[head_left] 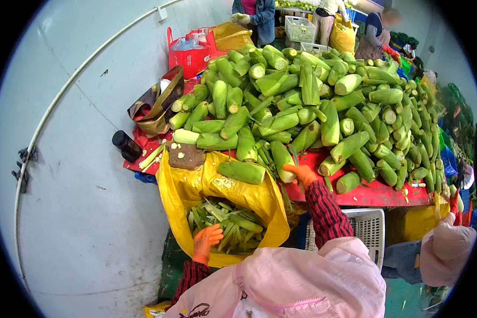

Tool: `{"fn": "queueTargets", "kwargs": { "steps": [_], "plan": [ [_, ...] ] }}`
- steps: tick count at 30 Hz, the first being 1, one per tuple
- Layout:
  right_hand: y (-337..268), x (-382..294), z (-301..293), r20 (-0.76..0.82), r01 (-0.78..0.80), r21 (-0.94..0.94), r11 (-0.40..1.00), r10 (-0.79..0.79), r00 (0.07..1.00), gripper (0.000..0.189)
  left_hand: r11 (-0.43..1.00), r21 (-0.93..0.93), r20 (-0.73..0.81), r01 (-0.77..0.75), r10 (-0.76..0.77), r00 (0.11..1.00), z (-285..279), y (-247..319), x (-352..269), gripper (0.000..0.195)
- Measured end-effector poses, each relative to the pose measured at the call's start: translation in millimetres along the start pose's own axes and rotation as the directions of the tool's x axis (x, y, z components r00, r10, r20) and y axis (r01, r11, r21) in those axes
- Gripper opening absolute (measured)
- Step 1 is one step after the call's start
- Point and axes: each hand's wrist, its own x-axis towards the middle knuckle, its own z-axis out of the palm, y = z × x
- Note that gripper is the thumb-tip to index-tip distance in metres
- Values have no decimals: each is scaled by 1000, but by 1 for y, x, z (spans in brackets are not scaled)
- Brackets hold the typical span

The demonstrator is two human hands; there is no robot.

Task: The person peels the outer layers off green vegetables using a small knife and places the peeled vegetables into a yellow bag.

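Observation:
My left hand (207,243), in an orange glove, is over the near left part of an open yellow sack (169,198), fingers apart and holding nothing. Inside the sack lie stripped green corn husks (238,234). My right hand (301,175), gloved in orange too, is at the front of the red table (365,198). It holds what looks like a knife (293,154) pointing away from me, beside the butt of an unhusked ear of corn (280,157). Another ear (241,172) lies across the sack's far edge. A large heap of green ears (310,87) covers the table behind.
A brick (186,156) rests on the sack's far edge. A dark bottle (126,146), a brown bag (159,103) and a red bag (190,55) stand at left. A white crate (375,230) is below the table. A co-worker (447,246) is at right; others stand beyond the heap.

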Motion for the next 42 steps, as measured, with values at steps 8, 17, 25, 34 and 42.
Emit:
{"fn": "queueTargets", "kwargs": {
  "steps": [8, 17, 25, 34, 42],
  "plan": [
    [-35, -146, 81, 266, 2, 92, 996, -27, 964, 46, 872, -488, 320, -21, 202, 926, 74, 48, 54, 78],
    [11, -209, 139, 467, 60, 256, 965, -178, 866, 48, 459, -834, 342, 308, -9, 940, 51, 23, 52, 63],
    [-26, -180, 176, 613, 702, -708, -81, -564, 553, 81, 310, -874, 411, 373, 66, 909, 37, 24, 30, 39],
    [-6, -198, 211, 533, 166, -51, 985, -114, 838, 75, 196, -915, 362, 352, 17, 932, 20, 19, 17, 52],
    [-24, -193, 191, 483, 750, -175, 638, -609, 630, 69, 291, -879, 439, 377, 184, 880, 14, 0, 19, 49]
  ]
}}
